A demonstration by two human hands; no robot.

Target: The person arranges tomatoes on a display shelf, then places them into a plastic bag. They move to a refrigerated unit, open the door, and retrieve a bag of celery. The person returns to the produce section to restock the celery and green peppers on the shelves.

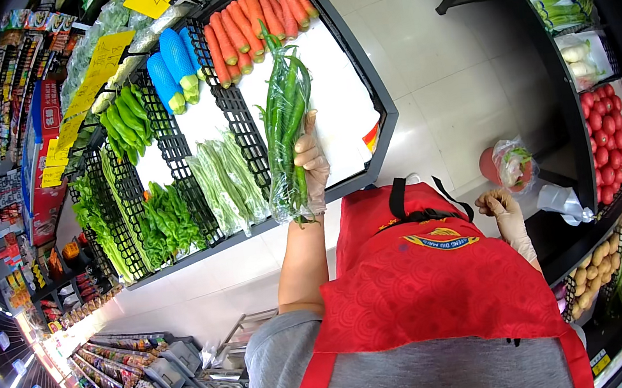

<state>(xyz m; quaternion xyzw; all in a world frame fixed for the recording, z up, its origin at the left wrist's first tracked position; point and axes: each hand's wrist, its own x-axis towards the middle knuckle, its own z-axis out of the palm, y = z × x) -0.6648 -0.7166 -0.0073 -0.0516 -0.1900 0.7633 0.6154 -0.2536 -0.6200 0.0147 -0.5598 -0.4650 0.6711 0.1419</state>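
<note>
My left hand [314, 161], in a thin pale glove, grips a plastic-wrapped bundle of long green chili peppers [285, 121]. I hold it upright over the white-lined section [343, 101] of a black produce stand, just in front of the carrots [258, 15]. Some pepper tips and stems poke out of the wrap. My right hand [501, 213], gloved too, is by my right side near the red apron [416, 274]. Its fingers are curled in, and I see nothing in them. Wrapped green beans [227, 181] lie left of the bundle, past a black grid divider [240, 124].
Blue-netted vegetables [175, 59], green peppers [126, 121] and leafy greens [169, 224] fill other sections. At right, a black shelf [545, 45] holds tomatoes [606, 134] and potatoes [595, 274]. A red bucket [489, 166] with a plastic bag stands on the floor beside it.
</note>
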